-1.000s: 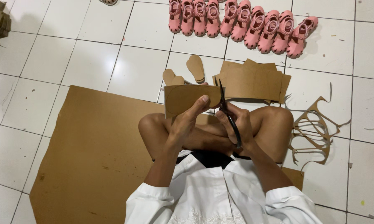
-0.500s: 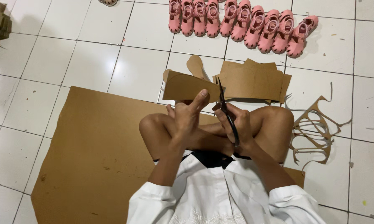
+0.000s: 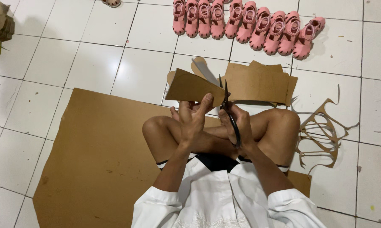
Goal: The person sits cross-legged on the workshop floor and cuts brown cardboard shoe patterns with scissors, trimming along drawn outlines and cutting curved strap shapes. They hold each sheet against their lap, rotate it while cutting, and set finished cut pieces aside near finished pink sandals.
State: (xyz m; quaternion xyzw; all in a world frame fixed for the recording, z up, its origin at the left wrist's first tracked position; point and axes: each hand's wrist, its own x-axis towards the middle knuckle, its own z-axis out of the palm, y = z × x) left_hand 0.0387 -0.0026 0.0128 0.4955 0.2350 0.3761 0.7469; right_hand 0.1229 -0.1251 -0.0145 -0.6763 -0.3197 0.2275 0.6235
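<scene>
Left hand pinching, right hand clenched, legs crossed

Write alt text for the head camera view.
A seated person's left hand holds a flat brown cardboard piece while the right hand cuts it with black scissors. A row of small pink sandals lines the white tiled floor beyond.

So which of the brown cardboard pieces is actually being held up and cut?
The dark piece gripped by the left hand, scissors in the right hand at its edge; the others lie flat on the floor.
</scene>
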